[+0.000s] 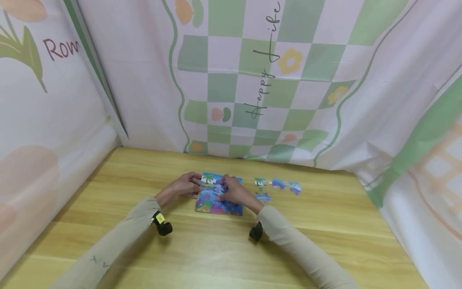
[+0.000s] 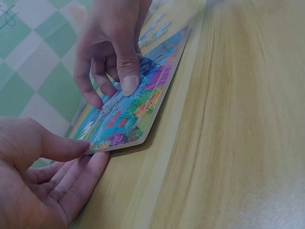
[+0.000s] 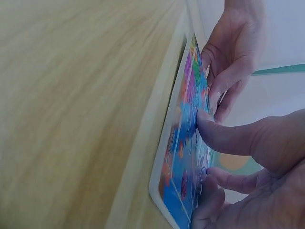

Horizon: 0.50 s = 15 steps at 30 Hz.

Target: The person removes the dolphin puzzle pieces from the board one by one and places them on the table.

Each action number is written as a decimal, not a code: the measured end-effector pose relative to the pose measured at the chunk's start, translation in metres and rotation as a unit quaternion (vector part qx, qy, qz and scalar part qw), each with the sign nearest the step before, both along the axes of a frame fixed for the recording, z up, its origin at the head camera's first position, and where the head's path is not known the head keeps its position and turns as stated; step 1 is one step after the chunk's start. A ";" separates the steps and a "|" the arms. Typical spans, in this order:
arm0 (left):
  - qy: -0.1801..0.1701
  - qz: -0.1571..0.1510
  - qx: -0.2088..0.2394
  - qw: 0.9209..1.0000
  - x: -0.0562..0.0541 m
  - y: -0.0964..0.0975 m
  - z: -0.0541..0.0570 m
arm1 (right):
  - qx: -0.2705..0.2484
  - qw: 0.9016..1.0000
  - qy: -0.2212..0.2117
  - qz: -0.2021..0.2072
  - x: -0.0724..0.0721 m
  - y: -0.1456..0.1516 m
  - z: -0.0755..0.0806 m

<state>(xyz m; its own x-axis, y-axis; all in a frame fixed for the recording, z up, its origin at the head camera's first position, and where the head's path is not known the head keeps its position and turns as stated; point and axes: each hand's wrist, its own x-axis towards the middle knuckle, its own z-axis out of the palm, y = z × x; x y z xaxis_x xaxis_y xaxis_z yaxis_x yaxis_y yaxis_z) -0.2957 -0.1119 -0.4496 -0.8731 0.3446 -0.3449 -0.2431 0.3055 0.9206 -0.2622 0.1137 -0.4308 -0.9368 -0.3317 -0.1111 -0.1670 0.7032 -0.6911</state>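
Observation:
A jigsaw puzzle board [image 1: 206,205] with a bright sea picture lies on the table, its left edge slightly raised in the left wrist view. My left hand [image 1: 183,185] grips that edge, thumb on top and fingers underneath. Over the picture, my right hand [image 1: 235,191] bends down with thumb and fingertips spread around a puzzle piece at the surface. That piece is mostly hidden by the hand, and its edges are hard to make out. In the right wrist view the right thumb [image 3: 228,136] touches the picture.
Several loose puzzle pieces lie right of the board, among them a palm-tree piece [image 1: 259,182], a blue one [image 1: 278,184], another at the far right [image 1: 294,187] and a lower one [image 1: 264,197]. A patterned curtain [image 1: 252,136] closes off the wooden table [image 1: 202,253] behind.

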 end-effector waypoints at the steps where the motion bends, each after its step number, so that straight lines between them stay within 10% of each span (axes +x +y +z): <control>1: -0.001 -0.001 0.001 1.000 0.000 0.000 0.000 | 0.002 1.000 0.000 -0.003 0.000 0.000 0.000; 15: 0.006 -0.002 -0.003 1.000 0.000 0.000 -0.001 | 0.000 1.000 0.005 -0.010 0.001 0.000 -0.001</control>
